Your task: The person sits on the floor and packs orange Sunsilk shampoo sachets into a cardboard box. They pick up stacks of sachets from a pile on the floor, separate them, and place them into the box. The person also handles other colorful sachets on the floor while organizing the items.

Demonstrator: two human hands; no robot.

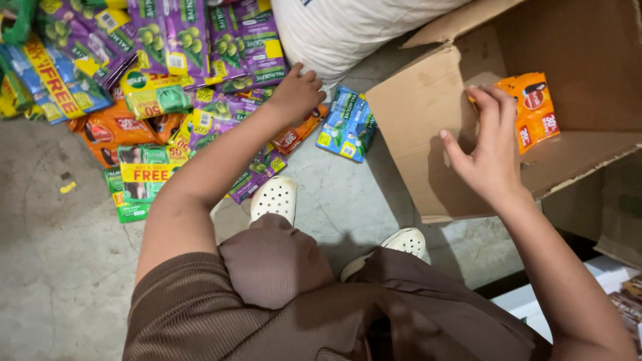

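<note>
Person squatting on a concrete floor [53,281], brown clothes, two white perforated clogs [274,198].

Right hand [491,150]: inside the open cardboard box [428,127] at right, fingers spread and curled around an orange sachet pack [538,110]. Fingertips are on its left edge; can't tell if it's fully gripped or just being set against the box wall. Pack is glossy orange with red and white label patches, sitting upright against the inner back of the box. Only one pack visible in there.

Left hand [294,93]: reaching far-left into the heap, palm down, fingers closed on an orange sachet strip [294,134] at the heap's near edge.

Heap on the floor, far left:
- purple sachet strips [200,33], several overlapping, exact count not readable
- green ones [144,177], at least three
- orange, at least three
- blue pack [348,124], one lying apart between heap and box, more blue at far left

One white sack [348,27] far centre, behind the box flap.
</note>
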